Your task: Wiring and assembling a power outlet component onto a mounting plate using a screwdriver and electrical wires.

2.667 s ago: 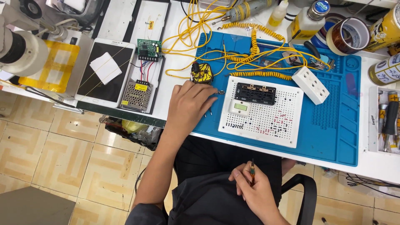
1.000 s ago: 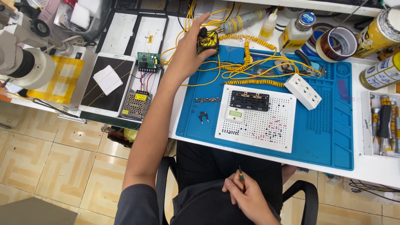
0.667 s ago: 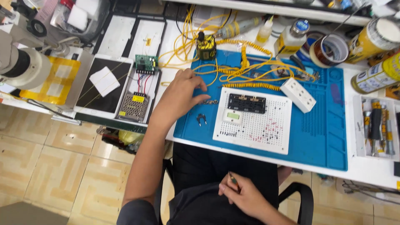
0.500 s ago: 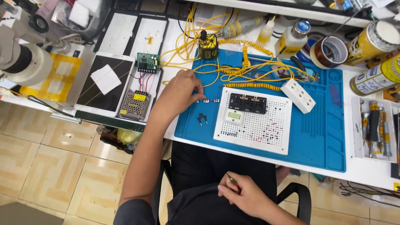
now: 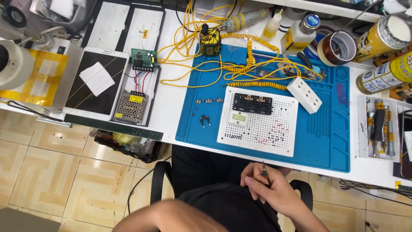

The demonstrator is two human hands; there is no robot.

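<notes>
The left hand has withdrawn from the blue silicone work mat (image 5: pixel 266 146). In the earlier views it reached to the small black-and-yellow box with a knob (image 5: pixel 210 42) at the mat's far left corner, then hovered over the mat's left part. Now only the left forearm (image 5: pixel 171 217) shows, low in the frame and well clear of the mat. The hand itself is out of view, so its state cannot be told.

The right hand (image 5: pixel 268 189) remains in the lap, just below the near edge of the mat. Its fingers are closed narrowly around a thin pointed tool with a green band (image 5: pixel 264 170), tip upward. Judged from this, the bench items are now untouched and the tool is held ready.

The white perforated board (image 5: pixel 257 121) lies flat on the mat, near its centre. It carries a black rectangular module (image 5: pixel 255 103) at its far edge and a small pale display unit (image 5: pixel 238 118) just nearer. Red marks show at its right part.

To the left of the board, on the mat, lie a short row of small components (image 5: pixel 209 101) and a dark two-legged part (image 5: pixel 205 120). Coiled yellow cable (image 5: pixel 253 68) crosses the mat's far part, beside a white socket block (image 5: pixel 304 95).
</notes>
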